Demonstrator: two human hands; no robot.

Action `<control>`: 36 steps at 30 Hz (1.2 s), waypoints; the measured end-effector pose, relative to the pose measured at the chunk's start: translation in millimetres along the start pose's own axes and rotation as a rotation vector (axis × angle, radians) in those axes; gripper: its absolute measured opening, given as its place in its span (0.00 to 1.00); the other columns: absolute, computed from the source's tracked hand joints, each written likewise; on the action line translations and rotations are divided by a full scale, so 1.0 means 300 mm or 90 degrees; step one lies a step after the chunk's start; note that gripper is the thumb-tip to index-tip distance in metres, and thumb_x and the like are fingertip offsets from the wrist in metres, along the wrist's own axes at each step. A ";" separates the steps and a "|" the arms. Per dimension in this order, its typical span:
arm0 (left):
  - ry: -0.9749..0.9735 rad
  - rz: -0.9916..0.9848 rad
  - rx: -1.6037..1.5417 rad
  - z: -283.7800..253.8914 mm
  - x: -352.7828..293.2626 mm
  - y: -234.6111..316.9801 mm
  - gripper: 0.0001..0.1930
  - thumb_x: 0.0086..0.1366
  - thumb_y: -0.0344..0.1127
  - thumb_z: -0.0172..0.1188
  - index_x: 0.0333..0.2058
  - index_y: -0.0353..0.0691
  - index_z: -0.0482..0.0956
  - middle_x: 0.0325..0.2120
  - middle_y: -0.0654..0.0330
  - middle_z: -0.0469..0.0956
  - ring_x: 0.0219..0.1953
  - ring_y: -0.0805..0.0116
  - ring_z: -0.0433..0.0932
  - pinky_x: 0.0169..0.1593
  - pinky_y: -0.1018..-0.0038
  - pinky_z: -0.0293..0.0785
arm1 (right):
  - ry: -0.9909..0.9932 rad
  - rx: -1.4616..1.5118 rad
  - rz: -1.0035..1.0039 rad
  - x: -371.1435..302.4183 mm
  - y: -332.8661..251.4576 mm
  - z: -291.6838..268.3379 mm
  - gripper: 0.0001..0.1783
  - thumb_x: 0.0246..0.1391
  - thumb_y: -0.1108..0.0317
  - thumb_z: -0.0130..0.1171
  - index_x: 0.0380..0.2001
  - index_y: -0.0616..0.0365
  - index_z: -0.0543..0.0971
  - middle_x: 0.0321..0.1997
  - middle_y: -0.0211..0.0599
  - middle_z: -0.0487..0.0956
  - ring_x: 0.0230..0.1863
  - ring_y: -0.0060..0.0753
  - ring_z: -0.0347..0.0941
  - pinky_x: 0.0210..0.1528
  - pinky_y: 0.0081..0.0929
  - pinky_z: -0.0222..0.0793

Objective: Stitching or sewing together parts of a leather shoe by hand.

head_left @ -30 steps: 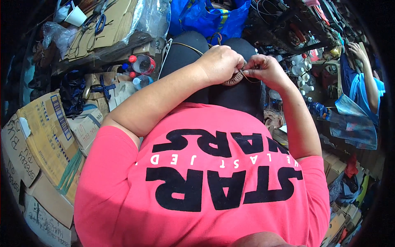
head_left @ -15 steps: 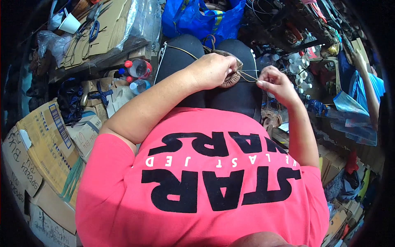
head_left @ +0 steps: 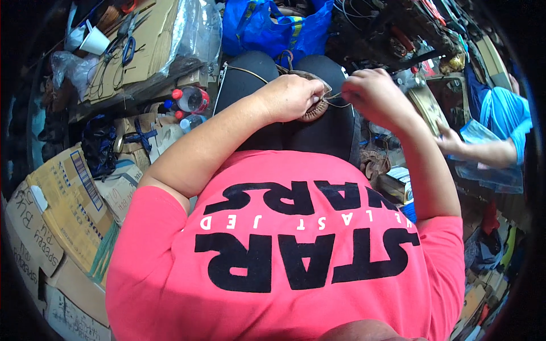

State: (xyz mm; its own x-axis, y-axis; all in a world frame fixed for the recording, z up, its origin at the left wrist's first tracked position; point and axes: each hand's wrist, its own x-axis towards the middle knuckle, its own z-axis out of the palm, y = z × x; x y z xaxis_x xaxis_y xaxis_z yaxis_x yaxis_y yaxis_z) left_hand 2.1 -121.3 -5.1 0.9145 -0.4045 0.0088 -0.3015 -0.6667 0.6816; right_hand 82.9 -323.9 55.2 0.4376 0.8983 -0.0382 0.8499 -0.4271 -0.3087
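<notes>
A brown leather shoe (head_left: 314, 112) with a ridged, pleated toe rests across my dark-trousered thighs. Only its toe and part of its pale upper edge show; my fingers cover the rest. My left hand (head_left: 297, 96) is closed on the shoe, its thumb and fingers pinching near the edge. To the right of the shoe, my right hand (head_left: 372, 95) is closed, fingers curled around the thread (head_left: 340, 104) that runs from the shoe's edge. Whether a needle is in that hand, I cannot tell. A thin cord (head_left: 245, 69) lies over my left thigh.
A blue bag (head_left: 273, 34) stands beyond my knees. Scissors (head_left: 129, 50) lie on stacked cardboard (head_left: 151, 42) at the far left, near bottles (head_left: 190, 100). Cardboard boxes (head_left: 62, 199) crowd the near left. At right, another person's hand (head_left: 451, 142) reaches beside a tan box-like object (head_left: 426, 107).
My right hand has shifted slightly and turned, its fingers now more curled. My left hand stays on the shoe. The other person's arm has swung inward, and a tan box-like object now shows there.
</notes>
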 end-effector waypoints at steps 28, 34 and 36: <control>-0.091 0.045 -0.500 -0.182 -0.213 0.195 0.10 0.64 0.36 0.54 0.30 0.34 0.75 0.28 0.57 0.76 0.30 0.68 0.76 0.35 0.72 0.72 | 0.037 0.724 0.041 -0.032 -0.127 -0.035 0.13 0.62 0.61 0.49 0.38 0.61 0.74 0.28 0.33 0.75 0.28 0.26 0.68 0.37 0.23 0.65; 0.330 -0.256 0.203 -0.482 -0.514 -0.171 0.07 0.56 0.31 0.58 0.33 0.37 0.80 0.28 0.59 0.76 0.35 0.69 0.76 0.42 0.73 0.70 | 0.060 0.248 0.424 -0.464 0.193 0.171 0.15 0.54 0.69 0.55 0.47 0.53 0.76 0.39 0.40 0.80 0.39 0.31 0.76 0.45 0.25 0.68; 0.534 -0.492 0.371 -0.729 -0.695 -0.153 0.12 0.61 0.40 0.58 0.40 0.42 0.81 0.38 0.59 0.80 0.42 0.70 0.76 0.48 0.75 0.68 | 0.072 0.186 0.580 -0.720 0.342 0.205 0.16 0.54 0.67 0.56 0.48 0.49 0.76 0.41 0.41 0.80 0.43 0.32 0.76 0.47 0.26 0.67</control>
State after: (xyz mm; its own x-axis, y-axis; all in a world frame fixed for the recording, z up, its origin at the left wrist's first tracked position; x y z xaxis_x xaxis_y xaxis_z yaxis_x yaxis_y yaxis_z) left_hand -115.6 130.4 121.7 0.7289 0.5838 0.3575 0.5036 -0.8110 0.2977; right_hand 57.6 -555.3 -26.6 0.9322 0.2132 -0.2925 0.0705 -0.8996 -0.4309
